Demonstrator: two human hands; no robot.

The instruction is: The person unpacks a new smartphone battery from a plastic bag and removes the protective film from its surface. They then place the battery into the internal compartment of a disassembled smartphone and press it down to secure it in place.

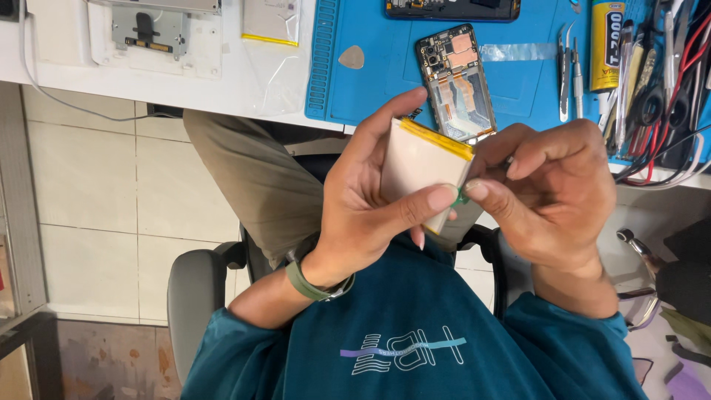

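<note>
Head view, looking down over a person's chest in a teal sweatshirt (pixel 415 348) toward their two hands. The left hand (pixel 363 215) grips a flat, pale silver battery pack (pixel 418 167) with a yellow strip along its top edge; the thumb presses across the lower front face and the fingers wrap behind it. The right hand (pixel 552 192) is curled closed, its thumb and forefinger pinching a small green tab (pixel 461 197) at the pack's lower right corner, just beside the tip of the left thumb. A green watch strap (pixel 307 281) circles the left wrist.

Beyond the fingertips lies a blue work mat (pixel 370 89) on a white desk (pixel 222 81). Just past the pack's upper edge, an opened phone (pixel 455 81) rests on the mat with its circuit board and orange ribbon parts showing. Farther off from the left fingers sits a grey guitar-pick-shaped opening tool (pixel 352 57), and another phone (pixel 452 9) lies at the mat's far edge. Beyond the right knuckles are tweezers (pixel 566 70), a yellow glue tube (pixel 607 44) and a loose cluster of hand tools with red and black wires (pixel 666 81).

Well away from the left hand, on the bare desk, are a metal plate (pixel 148 30) and a second pale battery pack (pixel 270 21). Below the hands are tan trousers (pixel 252 178), a grey office chair (pixel 192 296) and a pale tiled floor (pixel 96 185).
</note>
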